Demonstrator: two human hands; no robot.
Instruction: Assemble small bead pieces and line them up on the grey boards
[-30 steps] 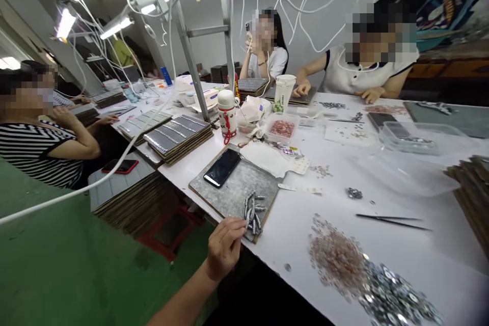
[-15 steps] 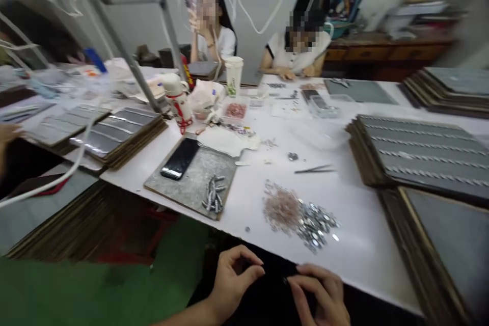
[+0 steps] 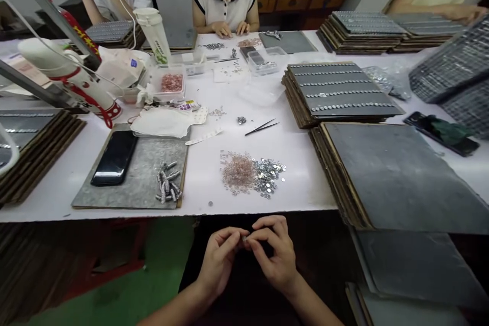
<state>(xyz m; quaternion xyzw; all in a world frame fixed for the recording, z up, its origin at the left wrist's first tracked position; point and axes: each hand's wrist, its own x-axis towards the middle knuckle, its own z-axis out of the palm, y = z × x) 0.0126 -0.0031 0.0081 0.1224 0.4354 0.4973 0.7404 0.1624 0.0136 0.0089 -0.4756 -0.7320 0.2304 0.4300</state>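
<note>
Head view: left hand [image 3: 219, 260] and right hand [image 3: 275, 257] meet below the near table [image 3: 305, 191] edge, over a dark lap; fingertips of both pinch one tiny pale piece [image 3: 244, 238] between them, too small to identify; both hands thus closed in a fine pinch, other fingers curled. Just beyond the hands on the table: pink bead pile [image 3: 239, 172] touching a silver disc pile [image 3: 269, 178] on its right side; farther out, tweezers [image 3: 262, 127] lying free, untouched. Beyond and to the left of the left hand: grey board [image 3: 141, 183] carrying a black phone [image 3: 114, 158] and a cluster of short silver stacks [image 3: 167, 188]; past it, white cloth [image 3: 162, 121], a tub of pink beads [image 3: 171, 83], a white bottle [image 3: 71, 79]. To the right of the right hand: blank grey boards [image 3: 397, 173] in a stack; beyond them boards with rows of silver pieces [image 3: 338, 89]; farther right, a second phone [image 3: 441, 132]. Across the table, well apart, other people's hands [image 3: 231, 28] rest at their own boards. Judgement on the step in hand, joining or aligning the small piece: best done with a light pinch at the very fingertips, wrists steadied, and the work brought up over the table, since a slip here would drop the piece into the lap or onto the floor.
</note>
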